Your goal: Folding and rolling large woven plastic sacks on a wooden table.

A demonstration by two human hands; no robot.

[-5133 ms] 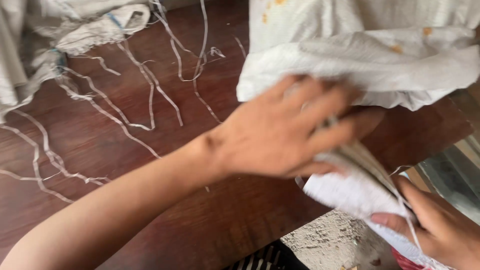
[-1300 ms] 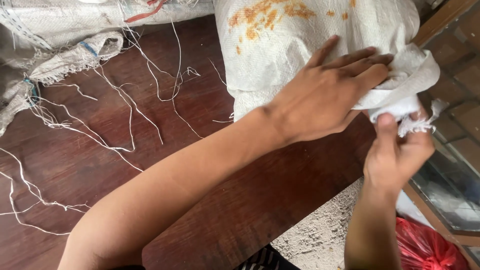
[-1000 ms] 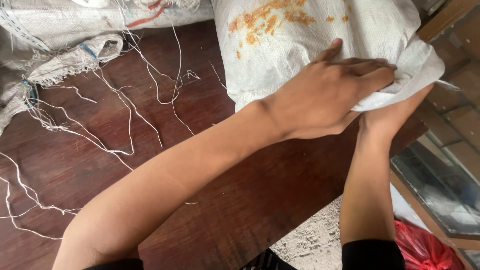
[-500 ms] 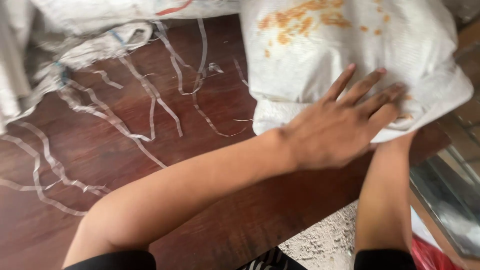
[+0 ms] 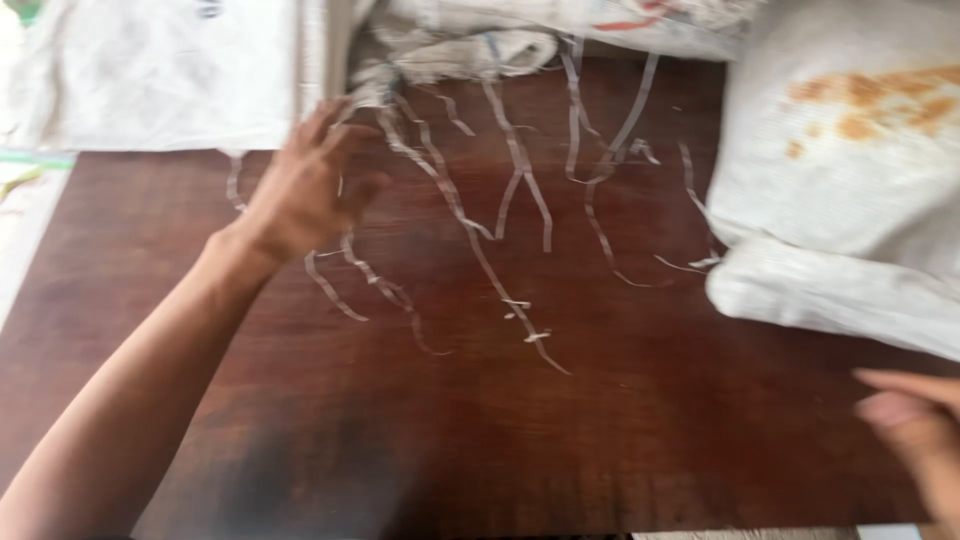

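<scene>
My left hand [image 5: 305,185] hovers over the dark brown wooden table [image 5: 480,420] at the upper left, fingers spread, holding nothing. It is close to the frayed white plastic strands [image 5: 470,215] that trail from a crumpled woven sack [image 5: 450,45] at the table's far edge. A folded white woven sack with orange stains [image 5: 850,200] lies at the right side of the table. My right hand [image 5: 915,425] is at the lower right edge, blurred and just below that folded sack, apart from it and empty.
A flat white woven sack [image 5: 150,75] lies at the far left. More sack material [image 5: 640,15] is piled along the back edge. The table's front edge runs along the bottom of the view.
My left hand has left the folded stained sack and swung left toward the loose strands. My right hand has come out from under the sack. The view has shifted left.
</scene>
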